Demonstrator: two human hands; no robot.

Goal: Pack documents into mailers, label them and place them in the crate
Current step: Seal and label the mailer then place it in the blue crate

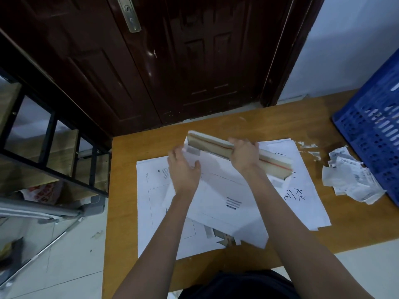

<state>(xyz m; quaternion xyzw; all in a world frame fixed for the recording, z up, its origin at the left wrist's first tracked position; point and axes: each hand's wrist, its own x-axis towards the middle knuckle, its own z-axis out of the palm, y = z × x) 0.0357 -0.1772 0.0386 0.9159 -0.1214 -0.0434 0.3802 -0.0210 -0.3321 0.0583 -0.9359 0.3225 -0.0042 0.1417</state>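
A white cardboard mailer [224, 190] lies tilted on the wooden table [133, 212], its brown-lined flap [207, 145] with a red tear strip raised at the far end. My right hand [244, 156] grips the flap near its middle, fingers curled over the edge. My left hand [183, 171] rests flat on the mailer's left part, near the mouth. Under the mailer lie more white mailers [155, 190] and a white sheet with handwritten marks [302, 195]. The blue plastic crate [371, 134] stands at the table's right edge.
Crumpled label backings and paper scraps [349, 180] lie between the mailers and the crate. A dark wooden door [172, 61] is behind the table. A metal-framed shelf [49, 147] stands to the left on the tiled floor.
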